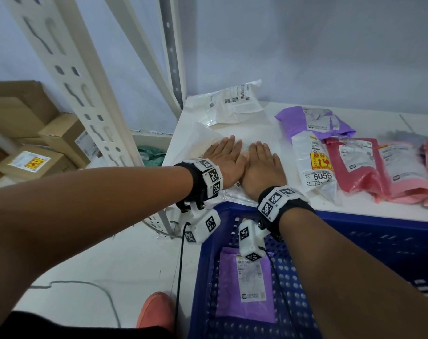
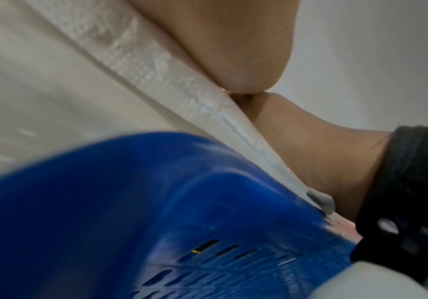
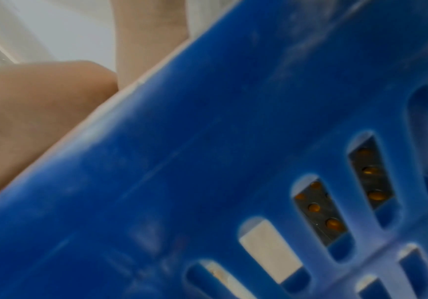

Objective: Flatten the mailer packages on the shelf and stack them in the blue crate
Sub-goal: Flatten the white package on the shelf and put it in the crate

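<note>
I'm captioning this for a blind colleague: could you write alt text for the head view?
Both hands, left hand and right hand, press flat, side by side, on a white mailer on a white shelf. Purple, red and pink mailers lie to the right; a blue crate below holds a purple mailer.

Glossy crinkled plastic white mailer (image 1: 203,133); perforated hard plastic blue crate (image 1: 355,231); matt cardboard boxes (image 1: 61,135).

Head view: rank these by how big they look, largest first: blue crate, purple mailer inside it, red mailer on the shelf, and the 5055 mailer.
1. Blue crate, by far.
2. Purple mailer in the crate, though it is nearer the camera, so unsure.
3. 5055 mailer and red mailer look about alike; no ranking between them.
</note>
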